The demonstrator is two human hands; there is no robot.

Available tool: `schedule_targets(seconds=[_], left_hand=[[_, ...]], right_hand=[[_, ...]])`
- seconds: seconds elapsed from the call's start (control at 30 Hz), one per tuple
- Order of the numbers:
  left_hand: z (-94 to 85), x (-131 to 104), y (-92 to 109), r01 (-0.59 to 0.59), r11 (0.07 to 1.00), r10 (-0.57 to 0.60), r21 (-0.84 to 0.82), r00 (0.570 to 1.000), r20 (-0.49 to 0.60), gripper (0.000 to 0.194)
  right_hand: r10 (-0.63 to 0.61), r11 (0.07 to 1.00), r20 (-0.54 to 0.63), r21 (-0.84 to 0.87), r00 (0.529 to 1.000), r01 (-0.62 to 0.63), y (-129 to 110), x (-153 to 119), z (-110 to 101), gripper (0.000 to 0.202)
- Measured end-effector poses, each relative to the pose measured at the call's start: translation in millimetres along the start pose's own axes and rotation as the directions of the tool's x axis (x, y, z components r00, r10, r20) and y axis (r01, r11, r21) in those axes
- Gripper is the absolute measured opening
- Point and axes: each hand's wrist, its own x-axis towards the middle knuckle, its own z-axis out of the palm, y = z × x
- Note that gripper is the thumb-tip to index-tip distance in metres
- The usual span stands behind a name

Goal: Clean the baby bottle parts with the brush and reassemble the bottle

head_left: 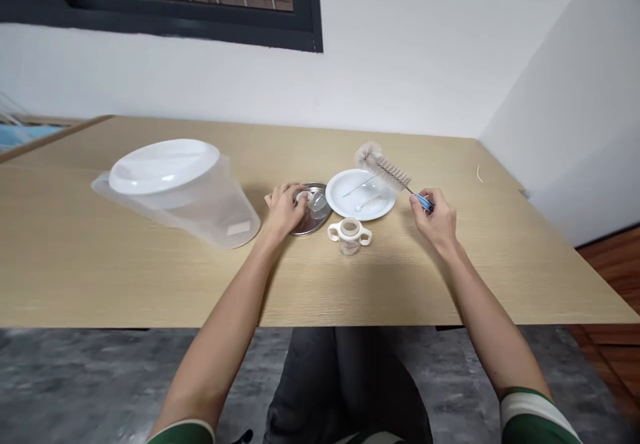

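Observation:
My right hand is closed round the blue handle of a bottle brush, whose white bristles reach left over a white plate. Thin, clear small items lie on that plate. My left hand has its fingers on a small whitish, clear piece at the round metal tray; the fingers partly cover the piece, so its shape is unclear. In front of the plate stands a small clear bottle with a white two-handled ring, touched by neither hand.
A large translucent pitcher with a white lid stands left of my left hand. A thin white strip lies at the table's right. The wooden table's front edge runs before my legs; a wall rises behind.

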Motion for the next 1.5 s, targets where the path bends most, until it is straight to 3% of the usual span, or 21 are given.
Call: schedule_targets(seconds=[0.17,0.27,0.4,0.47,0.57,0.77,0.97,1.17,1.37,1.43,1.5], left_hand=[[-1.4,1,12,-0.134,0.985,0.12,-0.114,0.985,-0.121,0.029],[-1.6,7,25,-0.212,0.956,0.195,-0.202,0.975,-0.103,0.031],[2.3,24,50,-0.24,0.919,0.292,-0.311,0.947,0.133,0.035],[9.9,37,64,-0.269,0.921,0.349,-0.282,0.891,0.292,0.036],[28.5,58,82,-0.295,0.924,0.376,-0.244,0.815,0.441,0.037],[64.8,83,100,-0.329,0.92,0.39,-0.213,0.715,0.58,0.048],[78.5,86,105,-0.343,0.913,0.402,-0.221,0.664,0.63,0.034],[74.3,93,100,-0.299,0.926,0.378,-0.231,0.729,0.571,0.021],[38.4,89,80,-0.218,0.935,0.328,-0.281,0.835,0.442,0.038],[22.8,78,70,-0.08,0.898,0.235,-0.432,0.918,0.319,0.054],[10.3,64,61,0.05,0.837,0.132,-0.545,0.948,0.289,0.065]], right_hand=[[0.07,0.997,-0.057,-0.022,0.996,-0.071,3,3,6,0.035],[0.091,0.994,-0.089,-0.055,0.992,-0.096,6,5,8,0.034],[0.112,0.99,-0.107,-0.07,0.988,-0.12,8,6,9,0.034],[0.117,0.991,-0.11,-0.058,0.987,-0.124,7,6,9,0.034],[0.102,0.994,-0.099,-0.033,0.99,-0.106,4,5,9,0.035],[0.096,0.995,-0.068,-0.007,0.993,-0.096,2,5,10,0.033],[0.111,0.994,-0.073,-0.011,0.991,-0.112,2,8,8,0.031],[0.125,0.992,-0.062,0.002,0.99,-0.125,2,8,6,0.031],[0.123,0.992,-0.052,0.017,0.991,-0.123,2,9,7,0.03],[0.111,0.994,-0.042,0.023,0.993,-0.11,2,8,7,0.029],[0.086,0.996,-0.026,0.031,0.996,-0.085,2,7,8,0.029]])
